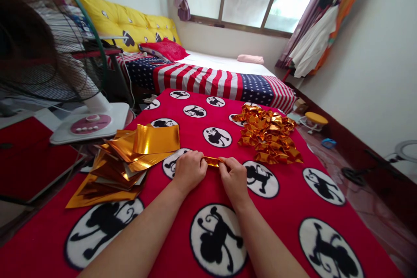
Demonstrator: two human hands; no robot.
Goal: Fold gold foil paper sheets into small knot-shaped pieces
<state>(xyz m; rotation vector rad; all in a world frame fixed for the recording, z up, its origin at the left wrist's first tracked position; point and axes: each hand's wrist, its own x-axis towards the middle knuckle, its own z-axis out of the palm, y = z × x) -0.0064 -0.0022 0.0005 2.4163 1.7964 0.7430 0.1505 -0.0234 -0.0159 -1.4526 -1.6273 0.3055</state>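
between left hand, right hand: gold strip

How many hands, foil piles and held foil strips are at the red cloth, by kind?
Hands: 2 (left hand, right hand)
Foil piles: 2 (flat pile, folded pile)
Held strip: 1
Total: 5
Single foils overlap too much to count.

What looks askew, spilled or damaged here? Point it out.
The pile of shiny gold sheets on the left looks askew: its sheets fan out unevenly, with corners pointing different ways. I see nothing spilled or plainly damaged.
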